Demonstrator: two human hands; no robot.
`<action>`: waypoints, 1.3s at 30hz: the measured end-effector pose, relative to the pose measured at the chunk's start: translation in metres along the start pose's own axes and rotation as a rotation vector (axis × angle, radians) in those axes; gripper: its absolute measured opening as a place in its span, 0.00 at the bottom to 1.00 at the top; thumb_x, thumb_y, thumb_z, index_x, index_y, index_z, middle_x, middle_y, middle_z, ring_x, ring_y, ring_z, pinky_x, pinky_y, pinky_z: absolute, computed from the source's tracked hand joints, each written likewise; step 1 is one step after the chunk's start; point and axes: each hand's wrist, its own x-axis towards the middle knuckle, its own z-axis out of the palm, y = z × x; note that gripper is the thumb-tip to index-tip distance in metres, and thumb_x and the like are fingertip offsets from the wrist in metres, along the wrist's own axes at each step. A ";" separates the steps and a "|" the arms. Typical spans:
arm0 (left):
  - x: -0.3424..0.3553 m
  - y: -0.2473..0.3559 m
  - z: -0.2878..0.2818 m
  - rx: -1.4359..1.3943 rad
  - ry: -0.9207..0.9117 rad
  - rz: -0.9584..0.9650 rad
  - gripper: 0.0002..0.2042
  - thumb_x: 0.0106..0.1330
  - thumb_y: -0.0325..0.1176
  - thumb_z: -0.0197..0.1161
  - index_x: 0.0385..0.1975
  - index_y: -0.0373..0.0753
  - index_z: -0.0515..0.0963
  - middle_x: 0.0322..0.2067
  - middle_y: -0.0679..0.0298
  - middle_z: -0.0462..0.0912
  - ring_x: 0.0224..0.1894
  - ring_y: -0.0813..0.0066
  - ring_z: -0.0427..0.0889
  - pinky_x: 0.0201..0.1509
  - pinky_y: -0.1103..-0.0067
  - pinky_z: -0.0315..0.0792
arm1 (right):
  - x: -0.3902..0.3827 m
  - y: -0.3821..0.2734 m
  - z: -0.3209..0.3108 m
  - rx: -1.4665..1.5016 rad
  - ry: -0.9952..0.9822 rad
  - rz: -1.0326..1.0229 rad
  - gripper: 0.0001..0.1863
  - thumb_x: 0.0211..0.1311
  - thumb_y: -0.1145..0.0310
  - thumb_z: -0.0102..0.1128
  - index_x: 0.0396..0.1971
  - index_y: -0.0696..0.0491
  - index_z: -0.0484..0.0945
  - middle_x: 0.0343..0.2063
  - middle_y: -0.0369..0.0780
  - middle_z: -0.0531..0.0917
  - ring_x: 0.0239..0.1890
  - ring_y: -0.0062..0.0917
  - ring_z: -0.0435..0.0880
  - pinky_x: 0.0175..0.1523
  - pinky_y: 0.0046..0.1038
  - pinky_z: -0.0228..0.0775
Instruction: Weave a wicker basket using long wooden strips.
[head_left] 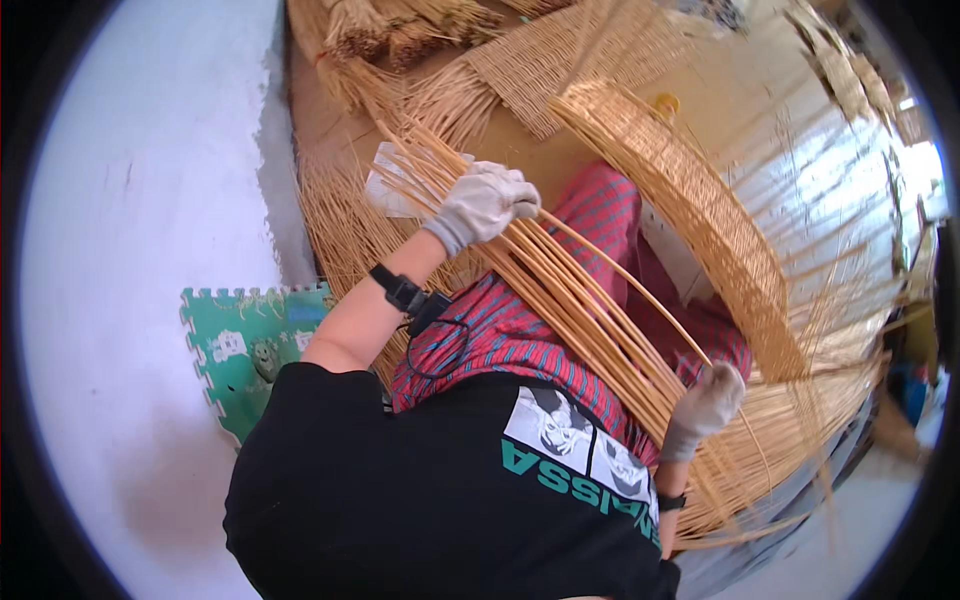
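My left hand point(488, 203), in a pale work glove, is closed on a long tan cane point(632, 283). This cane bows across to my right hand point(707, 400), also gloved, whose fingers are closed round it. Its far end runs on past the right hand. Beneath both hands, a bundle of straight canes point(575, 318) lies slantwise over my lap, on red striped cloth point(480, 345). Whether the left hand also grips part of the bundle cannot be made out. Beyond my knees, a curved woven wicker panel point(700, 195) stands on edge, with loose strands sticking out.
A flat woven mat point(560, 60) and bundles of dried stalks point(390, 35) lie at the back. More loose canes point(345, 215) lie along the wall point(150, 200) at left, near a green foam mat point(235, 340). Long canes point(745, 470) fan out at the right.
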 end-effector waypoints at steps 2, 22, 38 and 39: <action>0.017 0.005 0.004 -0.063 0.260 0.059 0.04 0.62 0.41 0.68 0.31 0.51 0.84 0.26 0.70 0.83 0.35 0.68 0.83 0.45 0.68 0.71 | 0.002 -0.021 0.000 0.281 -0.047 0.083 0.04 0.65 0.78 0.62 0.39 0.56 0.80 0.36 0.42 0.83 0.41 0.33 0.82 0.47 0.32 0.76; 0.148 -0.058 0.003 -0.896 -0.102 -0.495 0.24 0.77 0.25 0.52 0.72 0.44 0.63 0.59 0.61 0.80 0.21 0.82 0.76 0.28 0.82 0.78 | 0.118 0.011 0.074 1.550 0.020 0.715 0.05 0.70 0.74 0.64 0.40 0.51 0.77 0.40 0.41 0.85 0.39 0.24 0.87 0.42 0.23 0.86; 0.153 -0.095 0.012 -1.092 0.093 -0.481 0.15 0.69 0.18 0.62 0.53 0.38 0.82 0.46 0.63 0.87 0.23 0.82 0.82 0.24 0.83 0.80 | 0.102 -0.003 0.132 1.532 -0.091 0.993 0.05 0.69 0.70 0.67 0.38 0.48 0.78 0.33 0.34 0.85 0.32 0.22 0.86 0.35 0.22 0.83; 0.152 -0.098 0.010 -1.091 0.097 -0.484 0.15 0.69 0.18 0.62 0.53 0.38 0.82 0.46 0.63 0.87 0.23 0.82 0.82 0.24 0.83 0.80 | 0.103 -0.002 0.133 1.535 -0.096 0.991 0.05 0.69 0.70 0.67 0.38 0.48 0.78 0.33 0.34 0.85 0.32 0.22 0.86 0.35 0.22 0.83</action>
